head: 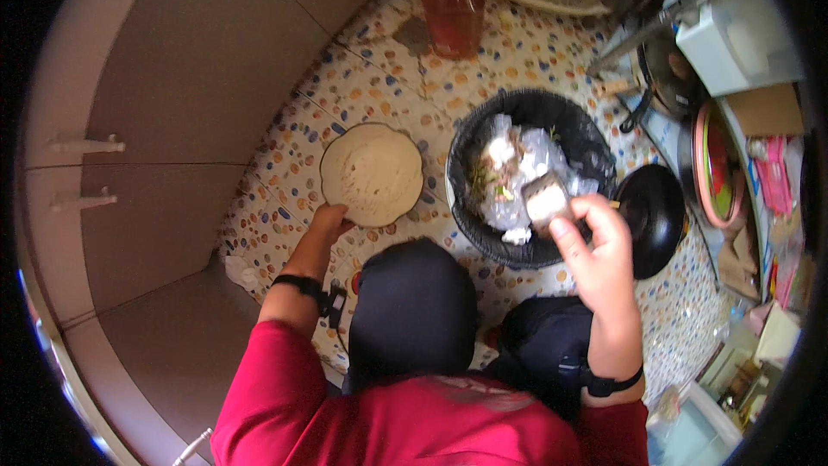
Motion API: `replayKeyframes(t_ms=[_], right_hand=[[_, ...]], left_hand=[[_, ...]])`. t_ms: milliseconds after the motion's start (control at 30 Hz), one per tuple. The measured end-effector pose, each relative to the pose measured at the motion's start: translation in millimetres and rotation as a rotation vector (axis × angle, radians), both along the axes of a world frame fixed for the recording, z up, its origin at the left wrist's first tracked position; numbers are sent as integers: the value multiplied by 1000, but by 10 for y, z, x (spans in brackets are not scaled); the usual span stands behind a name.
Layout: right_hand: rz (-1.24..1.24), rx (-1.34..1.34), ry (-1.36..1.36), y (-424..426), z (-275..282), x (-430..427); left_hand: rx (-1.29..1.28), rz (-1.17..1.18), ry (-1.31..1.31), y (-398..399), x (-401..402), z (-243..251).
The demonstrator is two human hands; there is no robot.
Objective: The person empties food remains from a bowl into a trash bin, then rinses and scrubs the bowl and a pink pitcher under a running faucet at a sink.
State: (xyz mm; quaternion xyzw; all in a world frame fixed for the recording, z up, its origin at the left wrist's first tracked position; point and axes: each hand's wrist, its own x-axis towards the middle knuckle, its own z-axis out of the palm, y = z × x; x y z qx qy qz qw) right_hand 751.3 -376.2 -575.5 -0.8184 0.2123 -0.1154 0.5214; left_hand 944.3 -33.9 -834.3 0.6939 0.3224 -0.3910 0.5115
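Note:
Out to the left, my left hand (332, 220) grips the rim of a cream bowl with a scalloped edge (372, 171). Brown specks dot the bowl's inside. My right hand (598, 252) pinches a small blurred block (546, 200) between thumb and fingers, with a pale face and a darker side; what it is cannot be made out. It is held over a waste bin (585, 142) lined with a black plastic bag. Crumpled clear plastic (540, 149), white scraps and green plant bits lie in the bin.
Right of the bin, a black pan (650, 220) leans by a shelf with a lidded pot (673, 81) and stacked colourful basins (708, 162). A jar of reddish liquid (453, 13) stands on the pebble-patterned floor (381, 90). Brown cabinet doors (174, 90) line the left.

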Motion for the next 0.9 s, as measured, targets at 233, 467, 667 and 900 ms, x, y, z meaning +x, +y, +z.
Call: replayKeyframes(t_ms=[233,467,667,900], right_hand=[[199,-254,118,27,1211,-141],[327,-349,242,471,3274,72],[435,-256,156,1242,4804,588],[780,-260,-74,2219,5778,1489]], left_hand=[[62,-12,-102,296,-9,2114],[-154,-43,-67,564,-377,4201],[-281,129,-100,1403,-704,5841],[-252,458,-281,2522,-878,7082]])
